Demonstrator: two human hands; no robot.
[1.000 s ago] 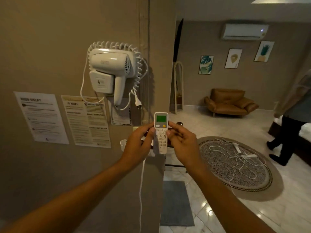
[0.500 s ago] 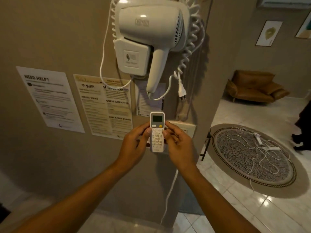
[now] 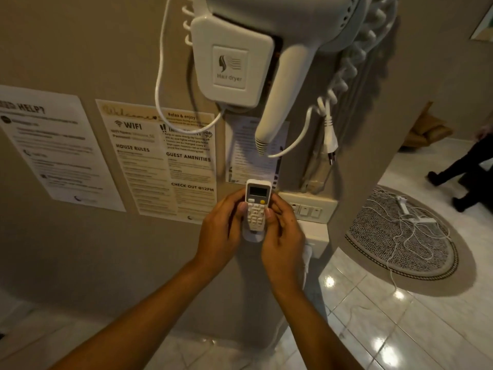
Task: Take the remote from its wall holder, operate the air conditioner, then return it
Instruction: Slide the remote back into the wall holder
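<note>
A white remote (image 3: 256, 206) with a small dark screen and a yellow button stands upright against the beige wall. Its lower end sits in a white wall holder (image 3: 253, 237) that shows just below it. My left hand (image 3: 222, 231) grips the remote's left edge and my right hand (image 3: 282, 233) grips its right edge, thumbs near the buttons. The air conditioner is out of view.
A white wall-mounted hair dryer (image 3: 266, 49) with a coiled cord hangs just above. Paper notices (image 3: 160, 158) cover the wall to the left. A switch plate (image 3: 310, 208) is right of the remote. A round rug (image 3: 400, 231) with cables and a person's legs (image 3: 464, 166) lie at the right.
I have come closer to the wall, and the remote has gone down to the holder under the hair dryer. Its screen, lit green a second ago, is now dark.
</note>
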